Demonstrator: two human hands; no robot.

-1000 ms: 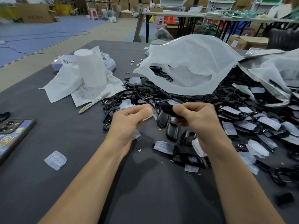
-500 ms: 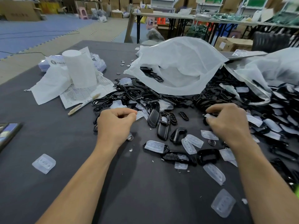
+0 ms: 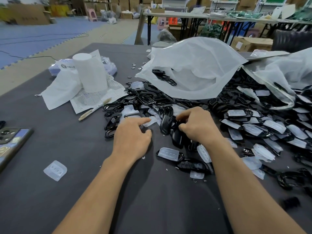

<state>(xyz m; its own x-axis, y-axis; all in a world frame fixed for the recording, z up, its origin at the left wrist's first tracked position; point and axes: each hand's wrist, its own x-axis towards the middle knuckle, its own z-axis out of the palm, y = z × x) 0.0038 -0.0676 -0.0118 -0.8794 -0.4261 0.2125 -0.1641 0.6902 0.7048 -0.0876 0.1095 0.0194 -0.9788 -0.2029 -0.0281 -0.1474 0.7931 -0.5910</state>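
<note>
My right hand point(image 3: 199, 128) curls its fingers and thumb round a black key-fob shell point(image 3: 166, 125) at the near edge of a big pile of black shells point(image 3: 148, 98). My left hand point(image 3: 133, 138) rests on the dark table point(image 3: 84, 191) just left of it. Its straight index finger touches a translucent button pad point(image 3: 150, 121), and the thumb lies apart below. More translucent pads point(image 3: 253, 129) cover the shells on the right. Another pad sits on a shell point(image 3: 168, 153) near my right wrist.
A white open bag point(image 3: 194, 68) lies over the back of the pile, with a second bag point(image 3: 287, 73) at right. A paper roll point(image 3: 91, 73), printed sheets, a pen point(image 3: 94, 109), a phone point(image 3: 11, 141), a lone pad point(image 3: 55, 170) and small round discs point(image 3: 136, 66) lie left.
My right hand has come back from the right pile to the centre and now grips a black shell. My left index finger has stretched out onto a clear pad.
</note>
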